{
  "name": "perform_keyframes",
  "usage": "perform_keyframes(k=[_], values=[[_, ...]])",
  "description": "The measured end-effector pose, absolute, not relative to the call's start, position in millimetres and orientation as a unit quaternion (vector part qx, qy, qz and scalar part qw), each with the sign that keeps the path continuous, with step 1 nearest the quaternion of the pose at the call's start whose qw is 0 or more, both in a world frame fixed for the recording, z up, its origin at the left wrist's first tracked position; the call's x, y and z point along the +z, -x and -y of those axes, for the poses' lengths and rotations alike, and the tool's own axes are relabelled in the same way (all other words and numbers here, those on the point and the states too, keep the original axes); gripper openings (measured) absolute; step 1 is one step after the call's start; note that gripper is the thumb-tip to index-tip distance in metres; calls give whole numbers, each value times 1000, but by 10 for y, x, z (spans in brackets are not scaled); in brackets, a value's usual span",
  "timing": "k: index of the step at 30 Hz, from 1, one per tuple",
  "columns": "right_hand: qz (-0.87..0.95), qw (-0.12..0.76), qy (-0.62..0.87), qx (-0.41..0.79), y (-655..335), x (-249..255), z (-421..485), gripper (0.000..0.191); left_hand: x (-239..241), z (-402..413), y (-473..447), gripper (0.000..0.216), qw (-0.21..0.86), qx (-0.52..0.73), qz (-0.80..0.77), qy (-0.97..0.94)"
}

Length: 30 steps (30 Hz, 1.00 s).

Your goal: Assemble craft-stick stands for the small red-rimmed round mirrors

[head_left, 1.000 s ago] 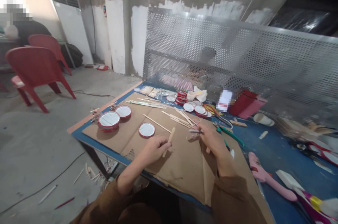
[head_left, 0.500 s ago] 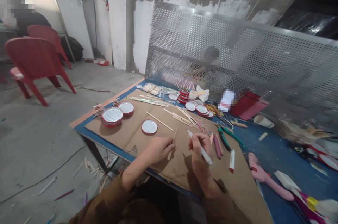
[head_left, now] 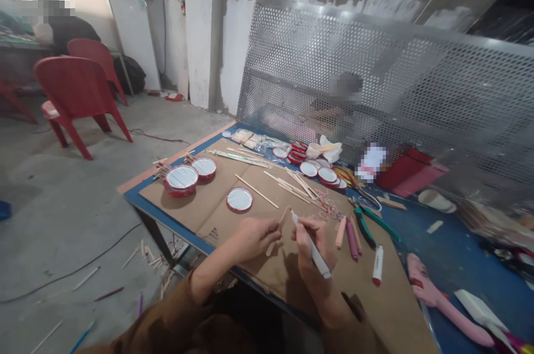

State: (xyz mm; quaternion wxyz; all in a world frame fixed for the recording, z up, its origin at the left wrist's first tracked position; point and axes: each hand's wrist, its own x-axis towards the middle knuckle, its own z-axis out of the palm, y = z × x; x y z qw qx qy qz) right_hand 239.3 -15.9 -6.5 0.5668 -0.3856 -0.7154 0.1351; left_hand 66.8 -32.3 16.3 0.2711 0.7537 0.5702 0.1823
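Observation:
My left hand (head_left: 256, 240) pinches a thin wooden craft stick (head_left: 285, 217) that slants up above the cardboard. In my right hand (head_left: 312, 240) is a white marker (head_left: 319, 260), gripped like a pen. The marker's tip is at the stick's upper end; whether it touches is too small to tell. Left of my hands a round white disc with a red rim (head_left: 240, 199) lies flat. Beyond it is a loose stick (head_left: 256, 191). A stacked pair of small red-rimmed drum shapes (head_left: 181, 178) sits farther left.
Cardboard (head_left: 167, 203) covers part of the blue table. To the right lie green-handled pliers (head_left: 365, 227), crayon-like sticks (head_left: 351, 238), another marker (head_left: 377, 266) and a pink glue gun (head_left: 442, 301). A perforated metal panel (head_left: 375, 70) stands behind. Red chairs (head_left: 77, 87) are at left.
My right hand has brought the marker's tip over to the upper end of the stick. My left hand still holds the stick. The view has turned slightly left.

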Motion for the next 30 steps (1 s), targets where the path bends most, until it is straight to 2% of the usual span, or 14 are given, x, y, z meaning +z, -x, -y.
perform_keyframes(k=[8, 16, 30], values=[[734, 553, 373, 128, -2366, -9, 160, 10, 182, 347, -671, 19, 273, 186, -564, -757], [677, 565, 455, 124, -2377, 48, 182, 20, 216, 348, -665, 18, 278, 184, -569, -752], [697, 540, 449, 147, -2369, 56, 189, 22, 211, 351, -672, 22, 273, 171, -574, -753]])
